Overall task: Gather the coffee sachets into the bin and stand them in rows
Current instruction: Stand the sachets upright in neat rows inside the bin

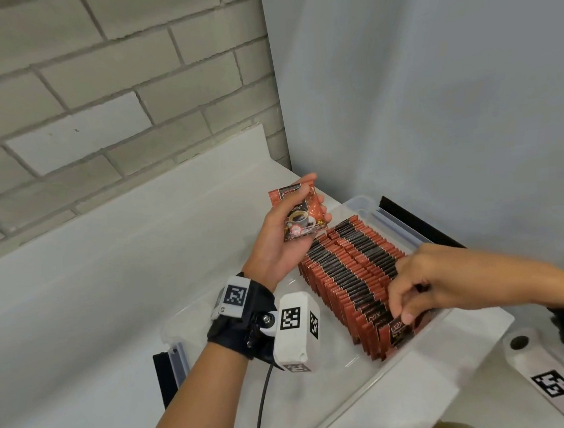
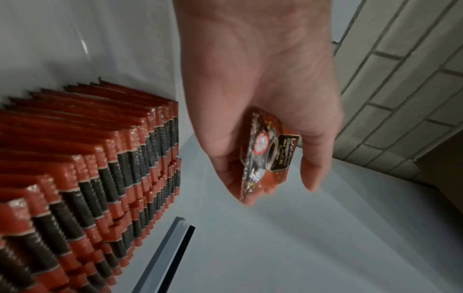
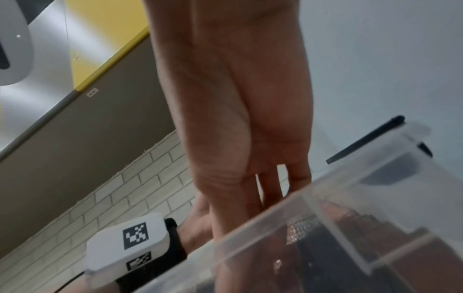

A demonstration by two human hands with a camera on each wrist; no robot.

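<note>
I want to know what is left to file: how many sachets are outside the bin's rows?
1. It is in the left hand: a single sachet held above the bin. More could lie hidden behind the arms.

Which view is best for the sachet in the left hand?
Head: the sachet faces the camera, print readable, held in the left hand. Left wrist shows it edge-on and blurred. Right wrist doesn't show it.

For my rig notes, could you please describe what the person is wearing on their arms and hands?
Both hands are bare. The left hand has a black wrist strap carrying white boxes printed with black square-patterned markers, and a black cable hangs from it. The right hand has a black strap and a white marker-printed mount.
</note>
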